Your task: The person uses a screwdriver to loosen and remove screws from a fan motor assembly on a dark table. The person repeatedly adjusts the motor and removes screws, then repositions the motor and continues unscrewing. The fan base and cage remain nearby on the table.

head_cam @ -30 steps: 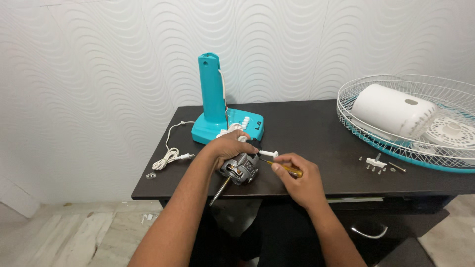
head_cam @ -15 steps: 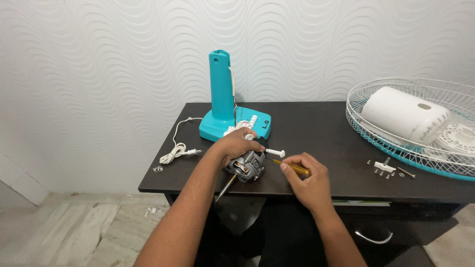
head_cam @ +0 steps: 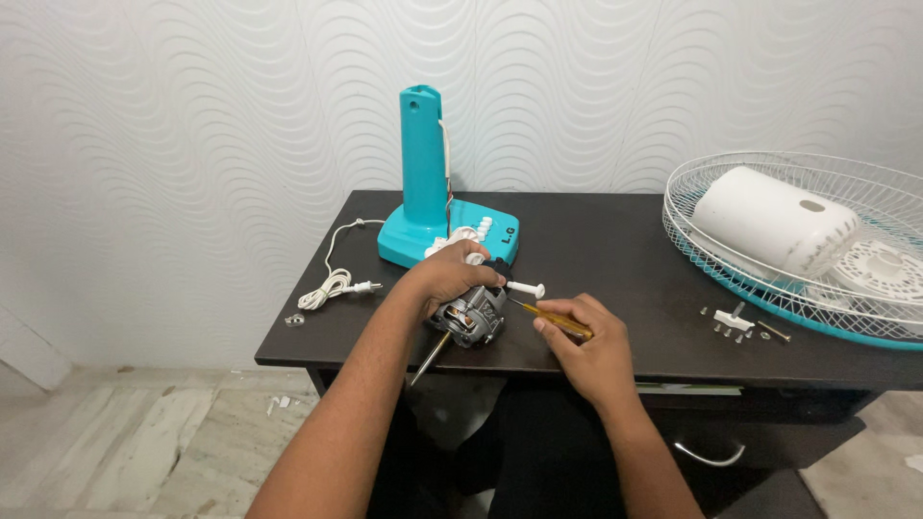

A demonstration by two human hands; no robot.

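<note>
The left hand [head_cam: 450, 279] lies over the top of the motor [head_cam: 471, 315], its grip closed on the grey housing and pinning it to the tabletop [head_cam: 615, 240] near the front edge. A metal shaft [head_cam: 430, 356] sticks out from under that grip, slanting down and toward the person, past the tabletop's edge.

The right hand [head_cam: 586, 351] sits just to the right of the motor, its grip pinched shut on the amber handle of a screwdriver [head_cam: 553, 319]. The blade runs up and left from that grip to the side of the motor, where the tip meets the housing right beside the left hand's fingers. Whether the tip sits in a screw cannot be told.

Just above the screwdriver grip, between the two hands, lies a small white peg [head_cam: 527, 287], touching neither hand. Directly behind the left grip stands the teal fan base [head_cam: 428, 192] with its upright column, white wires and small white parts crowded at its foot, close against the knuckles. Further left of that grip, a coiled white cord [head_cam: 332, 284] with its plug lies near the tabletop's left edge, with a small clip [head_cam: 294, 319] beside it.

Well to the right of the screwdriver grip are a few loose screws [head_cam: 735, 322], and beyond them a wire fan guard [head_cam: 769, 279] holding a white cover [head_cam: 774, 221].
</note>
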